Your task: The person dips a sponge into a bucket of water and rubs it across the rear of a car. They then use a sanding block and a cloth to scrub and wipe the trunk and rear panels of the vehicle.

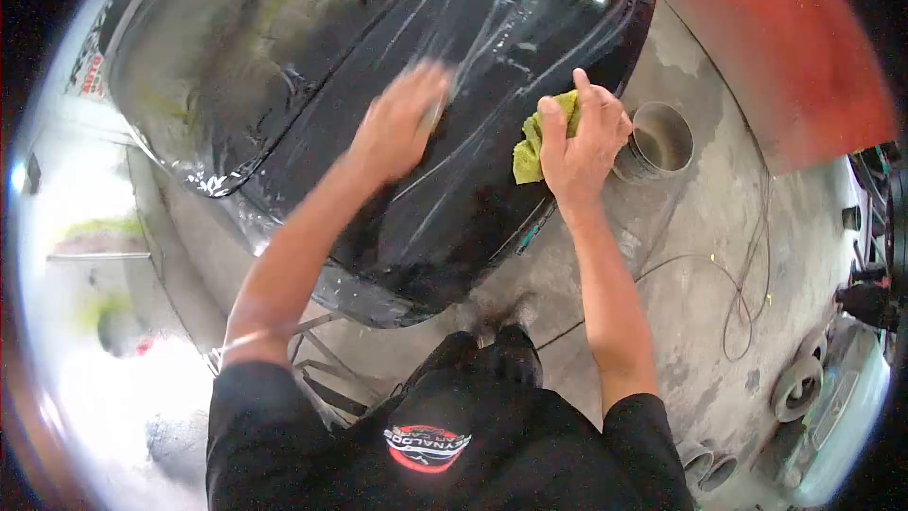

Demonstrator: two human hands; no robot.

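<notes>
A black car body panel (454, 180), wet and marked with pale streaks, stretches out in front of me. My left hand (402, 123) is on the middle of it, its fingertips smeared by motion. A thin pale edge shows under those fingers, but what it belongs to is hidden. Over the panel's right edge, my right hand (586, 142) grips a yellow-green cloth (528, 153) between thumb and fingers, with the index finger stretched out. Just beyond that hand stands a round bucket (665, 137) holding murky liquid.
A red panel (785, 47) rises at the upper right. On the concrete floor (690, 303) a thin cable (733, 284) lies in loops. A metal stand (326, 360) shows below the black panel's left end. Round parts (797, 388) lie at the far right.
</notes>
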